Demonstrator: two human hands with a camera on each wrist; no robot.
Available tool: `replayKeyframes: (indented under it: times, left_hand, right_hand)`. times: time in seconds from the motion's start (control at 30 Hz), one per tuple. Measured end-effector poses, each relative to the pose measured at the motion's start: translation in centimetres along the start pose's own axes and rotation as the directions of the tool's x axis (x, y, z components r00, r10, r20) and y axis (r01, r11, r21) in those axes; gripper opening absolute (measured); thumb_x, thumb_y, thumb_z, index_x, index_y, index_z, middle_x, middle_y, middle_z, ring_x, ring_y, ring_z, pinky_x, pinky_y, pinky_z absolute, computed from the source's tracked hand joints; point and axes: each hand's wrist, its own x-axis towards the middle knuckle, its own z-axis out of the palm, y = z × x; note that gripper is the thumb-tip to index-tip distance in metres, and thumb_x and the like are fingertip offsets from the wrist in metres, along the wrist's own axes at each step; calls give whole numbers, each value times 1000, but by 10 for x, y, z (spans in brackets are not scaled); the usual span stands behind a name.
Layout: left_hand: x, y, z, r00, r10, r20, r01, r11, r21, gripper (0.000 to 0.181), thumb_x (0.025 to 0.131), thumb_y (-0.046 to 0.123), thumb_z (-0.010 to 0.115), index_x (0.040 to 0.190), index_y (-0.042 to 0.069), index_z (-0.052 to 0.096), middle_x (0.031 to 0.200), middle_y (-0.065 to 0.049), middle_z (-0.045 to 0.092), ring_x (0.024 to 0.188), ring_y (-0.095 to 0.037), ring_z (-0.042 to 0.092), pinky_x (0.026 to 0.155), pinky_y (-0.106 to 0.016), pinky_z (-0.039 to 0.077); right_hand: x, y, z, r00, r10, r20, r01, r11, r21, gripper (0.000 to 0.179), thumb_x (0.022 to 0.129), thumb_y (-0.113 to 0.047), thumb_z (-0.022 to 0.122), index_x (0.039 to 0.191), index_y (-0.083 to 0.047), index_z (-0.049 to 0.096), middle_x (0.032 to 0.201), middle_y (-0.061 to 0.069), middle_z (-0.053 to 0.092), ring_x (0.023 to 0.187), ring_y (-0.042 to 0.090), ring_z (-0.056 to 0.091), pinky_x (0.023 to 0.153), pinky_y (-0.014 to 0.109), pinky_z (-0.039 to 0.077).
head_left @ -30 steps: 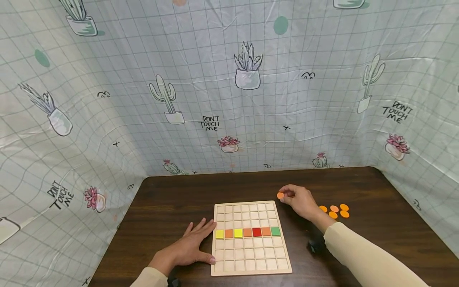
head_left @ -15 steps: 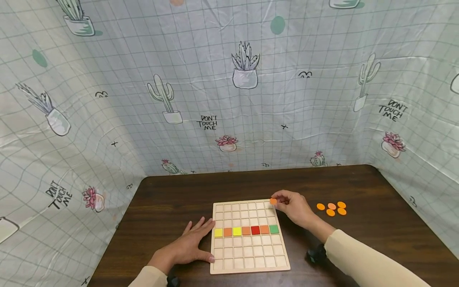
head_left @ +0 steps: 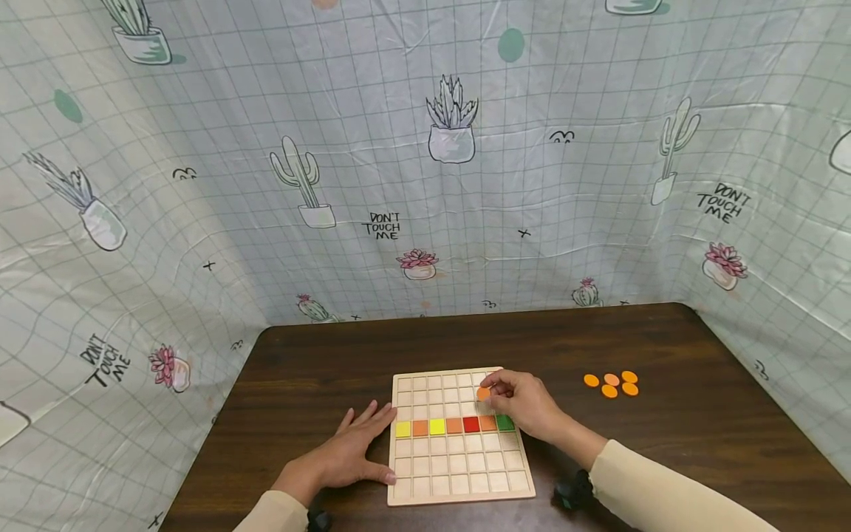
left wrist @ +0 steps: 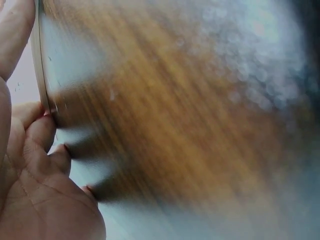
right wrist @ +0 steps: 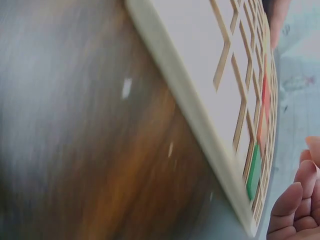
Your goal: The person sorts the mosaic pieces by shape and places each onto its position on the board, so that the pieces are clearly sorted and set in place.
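A wooden grid board (head_left: 441,486) lies on the dark table. Across its middle row run several square tiles: yellow, orange, red, and a green tile (head_left: 505,423) at the right end. My left hand (head_left: 349,454) rests at the board's left edge with straight, spread fingers; its fingertips meet the rim in the left wrist view. Over the board's upper right part, my right hand (head_left: 528,405) pinches an orange disc (head_left: 483,394) between thumb and fingers, covering some cells. In the right wrist view, that hand's fingers (right wrist: 286,205) show beyond the board, and the disc is hidden.
Several loose orange discs (head_left: 610,391) lie in a cluster on the table right of the board. A patterned curtain (head_left: 425,185) with cactus drawings hangs behind the table (head_left: 319,362) and along both sides.
My right hand has carried the orange disc leftward and toward me, from beyond the board's upper right corner to over its upper right cells. My left hand stays at the left edge.
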Motion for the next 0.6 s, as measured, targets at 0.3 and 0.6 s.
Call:
replayKeyframes:
  times: [0.3, 0.6]
  left_hand:
    - [-3, 3, -1, 1000, 19, 2, -19, 1000, -2, 105, 88, 46, 83, 169, 11, 26, 176, -11, 21, 165, -39, 6, 128, -69, -5]
    - [-2, 1, 0, 1000, 21, 1, -21, 1000, 4, 105, 89, 48, 82, 169, 11, 26, 176, -10, 21, 165, -39, 6, 128, -69, -5]
  right_hand:
    - [-3, -16, 31, 999, -21, 45, 20, 999, 27, 16, 92, -5, 79, 108, -7, 78, 87, -2, 69, 75, 9, 61, 63, 22, 51]
    - [-7, -34, 56, 991, -55, 121, 46, 996, 80, 14, 93, -2, 76, 108, -3, 76, 86, -1, 70, 73, 6, 61, 63, 20, 50]
